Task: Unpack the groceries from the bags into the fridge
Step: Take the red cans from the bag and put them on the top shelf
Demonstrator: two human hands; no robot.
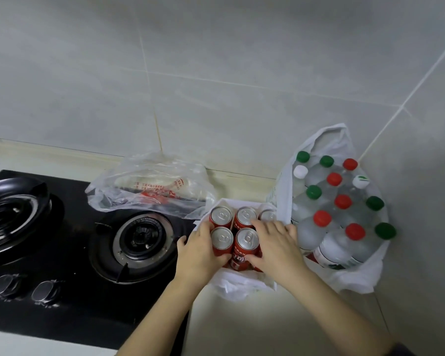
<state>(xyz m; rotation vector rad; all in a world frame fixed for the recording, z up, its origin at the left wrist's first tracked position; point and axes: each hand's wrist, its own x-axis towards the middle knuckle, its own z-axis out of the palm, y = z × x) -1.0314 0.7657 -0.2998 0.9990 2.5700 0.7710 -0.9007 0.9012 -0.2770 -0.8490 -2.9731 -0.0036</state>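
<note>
Hands gripped red cans [245, 216] in white bag [239, 285] on surface [242, 327].
Left hand [198, 249] clasped near-left can [222, 240]; right hand [275, 244] clasped near-right can [246, 241].

Left hand [198, 250] and right hand [275, 245] bare, nothing worn on fingers or wrists. Both forearms bare as far as visible. Right arm: edge of a dark grey sleeve [406, 350] just showing near the elbow, plain fabric.
</note>
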